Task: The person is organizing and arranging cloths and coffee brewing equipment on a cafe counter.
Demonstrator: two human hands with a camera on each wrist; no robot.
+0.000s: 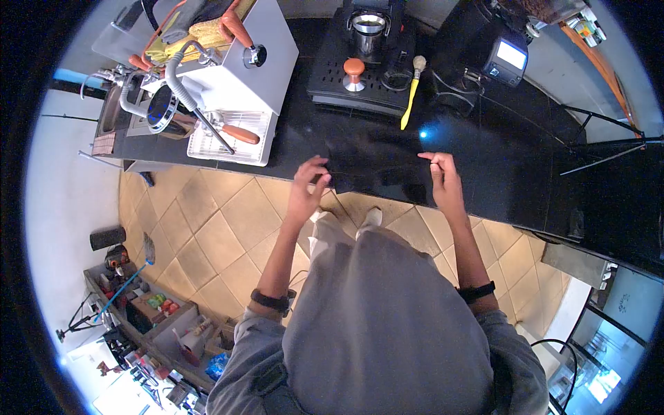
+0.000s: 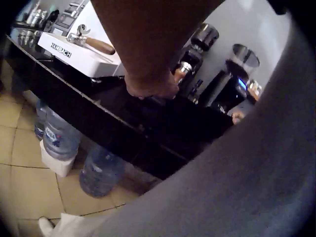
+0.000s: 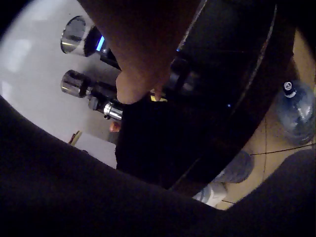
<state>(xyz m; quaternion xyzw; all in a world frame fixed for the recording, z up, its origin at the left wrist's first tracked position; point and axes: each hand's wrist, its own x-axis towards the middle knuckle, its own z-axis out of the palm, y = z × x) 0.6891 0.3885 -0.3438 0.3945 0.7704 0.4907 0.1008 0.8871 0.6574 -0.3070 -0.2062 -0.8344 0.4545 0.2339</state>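
A black cloth, hard to make out against the black counter, is spread between my two hands. My left hand is at the counter's front edge, its thumb and fingers at the cloth's left end. On the other side, my right hand pinches the cloth between thumb and index finger. The cloth's dark sheet hangs below the right hand in the right wrist view and covers part of the counter. In the left wrist view the left hand is bent down, with its fingertips hidden.
A white espresso machine stands left, a portafilter on its drip tray. Behind the cloth are a tamper, a dosing cup and a yellow-handled brush. A black grinder stands right. Water bottles are below the counter.
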